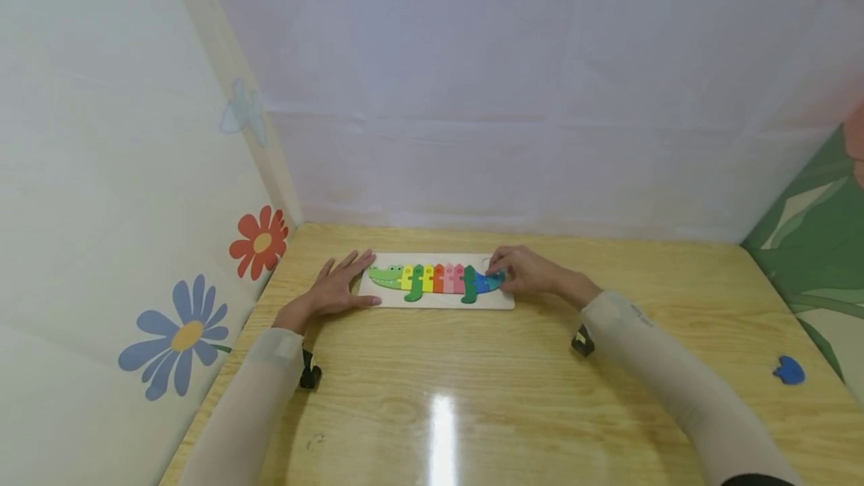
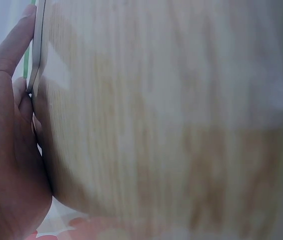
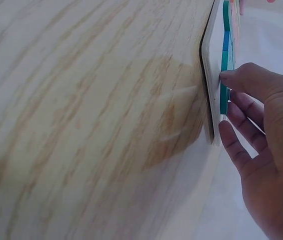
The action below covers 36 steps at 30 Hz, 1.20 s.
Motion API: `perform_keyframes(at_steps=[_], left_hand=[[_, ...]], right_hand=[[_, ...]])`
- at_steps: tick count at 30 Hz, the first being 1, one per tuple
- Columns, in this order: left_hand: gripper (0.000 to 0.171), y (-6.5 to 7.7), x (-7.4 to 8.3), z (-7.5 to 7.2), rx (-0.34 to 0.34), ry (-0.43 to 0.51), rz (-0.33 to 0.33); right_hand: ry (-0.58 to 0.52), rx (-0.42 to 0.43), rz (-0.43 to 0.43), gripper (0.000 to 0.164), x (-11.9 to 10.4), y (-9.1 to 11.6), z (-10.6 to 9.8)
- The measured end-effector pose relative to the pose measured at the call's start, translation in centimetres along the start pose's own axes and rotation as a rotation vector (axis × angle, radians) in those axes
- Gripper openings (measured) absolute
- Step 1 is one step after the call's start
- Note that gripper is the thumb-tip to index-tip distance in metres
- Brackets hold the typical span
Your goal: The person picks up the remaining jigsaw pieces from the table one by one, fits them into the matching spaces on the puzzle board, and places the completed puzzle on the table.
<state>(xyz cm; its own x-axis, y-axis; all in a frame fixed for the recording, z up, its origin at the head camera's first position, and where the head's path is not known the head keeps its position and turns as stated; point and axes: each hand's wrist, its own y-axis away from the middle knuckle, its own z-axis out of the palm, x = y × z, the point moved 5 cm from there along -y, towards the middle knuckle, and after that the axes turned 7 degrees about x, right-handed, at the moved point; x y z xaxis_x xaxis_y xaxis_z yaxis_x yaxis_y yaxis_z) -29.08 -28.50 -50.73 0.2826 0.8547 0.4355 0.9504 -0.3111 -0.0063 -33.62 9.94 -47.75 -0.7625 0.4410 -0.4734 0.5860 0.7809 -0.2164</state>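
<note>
A pale wooden puzzle board (image 1: 442, 302) lies near the back of the table, filled with a row of coloured pieces forming a crocodile (image 1: 439, 279). Its green head is at the left and its blue and teal tail at the right. My left hand (image 1: 334, 287) rests over the board's left end, fingers spread and thumb along the near corner. At the opposite end my right hand (image 1: 531, 271) pinches the teal tail piece (image 3: 224, 82) between thumb and fingers. In the right wrist view that piece sits close against the board, and the fingertips come right up to its edge.
A loose blue piece (image 1: 790, 370) lies on the wooden table (image 1: 378, 396) far to the right. White cloth (image 1: 432, 96) stands behind the table, with flower-printed panels at the left and right sides. Small black wrist devices (image 1: 310, 372) hang below both wrists.
</note>
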Motion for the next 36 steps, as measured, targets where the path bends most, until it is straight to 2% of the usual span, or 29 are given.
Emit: perform_keyframes(at_steps=[10,26,36], left_hand=[[0.105,0.0,-0.2,0.2,-0.008,0.000,-0.005],[0.105,-0.1,-0.1,0.3,-0.013,0.000,-0.008],[0.104,0.0,0.0,0.0,0.004,0.019,0.008]], right_hand=[[-0.015,0.043,0.048,0.035,-0.2,0.7,-0.7],[-0.010,0.143,0.016,0.037,-0.1,3.1,-2.8],[-0.034,0.149,0.025,0.042,-0.3,4.4,-3.7]])
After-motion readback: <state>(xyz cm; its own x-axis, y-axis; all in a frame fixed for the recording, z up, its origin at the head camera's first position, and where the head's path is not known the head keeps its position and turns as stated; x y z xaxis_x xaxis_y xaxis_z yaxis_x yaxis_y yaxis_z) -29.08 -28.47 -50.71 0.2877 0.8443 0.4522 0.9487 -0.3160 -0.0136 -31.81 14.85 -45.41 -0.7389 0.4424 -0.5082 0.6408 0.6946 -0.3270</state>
